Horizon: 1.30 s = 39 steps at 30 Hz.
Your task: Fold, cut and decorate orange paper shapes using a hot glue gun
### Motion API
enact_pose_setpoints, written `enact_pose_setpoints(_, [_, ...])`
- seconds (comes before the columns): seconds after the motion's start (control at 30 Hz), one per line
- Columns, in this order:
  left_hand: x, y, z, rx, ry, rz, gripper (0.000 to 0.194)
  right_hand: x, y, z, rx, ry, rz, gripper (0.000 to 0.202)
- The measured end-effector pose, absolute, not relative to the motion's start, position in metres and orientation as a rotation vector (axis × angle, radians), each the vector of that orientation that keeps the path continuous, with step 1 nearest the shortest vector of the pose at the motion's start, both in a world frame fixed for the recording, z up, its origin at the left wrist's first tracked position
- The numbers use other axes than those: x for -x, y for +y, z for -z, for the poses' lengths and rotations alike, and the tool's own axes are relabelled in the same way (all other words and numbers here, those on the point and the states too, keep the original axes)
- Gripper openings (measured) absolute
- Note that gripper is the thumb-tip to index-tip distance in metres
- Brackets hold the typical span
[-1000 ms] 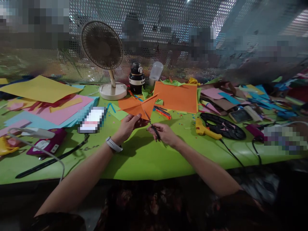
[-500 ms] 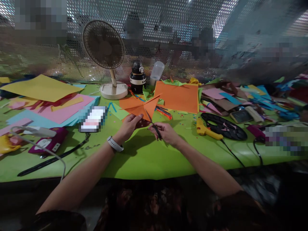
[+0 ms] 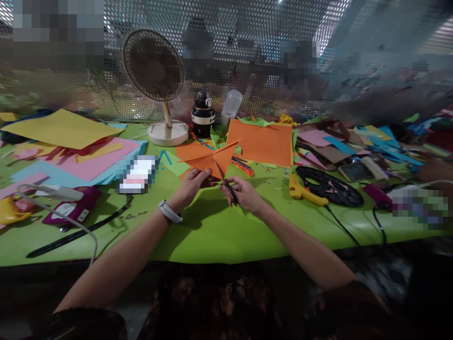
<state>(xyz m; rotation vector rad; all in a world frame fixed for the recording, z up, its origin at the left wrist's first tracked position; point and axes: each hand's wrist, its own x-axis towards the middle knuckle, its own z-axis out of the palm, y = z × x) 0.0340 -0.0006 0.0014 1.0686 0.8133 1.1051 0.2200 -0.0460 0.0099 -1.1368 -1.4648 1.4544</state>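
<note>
A piece of orange paper (image 3: pixel 194 155), slit partway so that its pieces stand apart, is pinched along its near edge by my left hand (image 3: pixel 193 185). My right hand (image 3: pixel 244 193) is closed around the handles of a pair of scissors (image 3: pixel 230 190). The slim blades point up and left, against the orange paper's right part. Both hands are just above the green tabletop, a short gap between them. Behind my right hand lies an orange box cutter (image 3: pixel 242 166), and a larger orange sheet (image 3: pixel 264 142) is farther back.
A white fan (image 3: pixel 168 133), a black bottle (image 3: pixel 203 118) and a clear bottle (image 3: pixel 231 105) stand at the back. Coloured paper (image 3: pixel 63 130) and a phone (image 3: pixel 137 174) lie left. To the right are a yellow glue gun (image 3: pixel 304 191), a black tray (image 3: pixel 348 194) and paper scraps.
The scissors blades have turned slightly and show more clearly against the orange paper. Both hands stay nearly in place. A blurred arm or hand has appeared at the far right edge.
</note>
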Motion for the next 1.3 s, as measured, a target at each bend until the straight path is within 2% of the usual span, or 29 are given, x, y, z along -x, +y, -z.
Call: enact_pose_setpoints(1.3, [-0.038, -0.005, -0.003, -1.026, 0.775, -1.112, 0.035, -0.218, -0.050, -0.018, 1.090, -1.431, -1.480, 0.052])
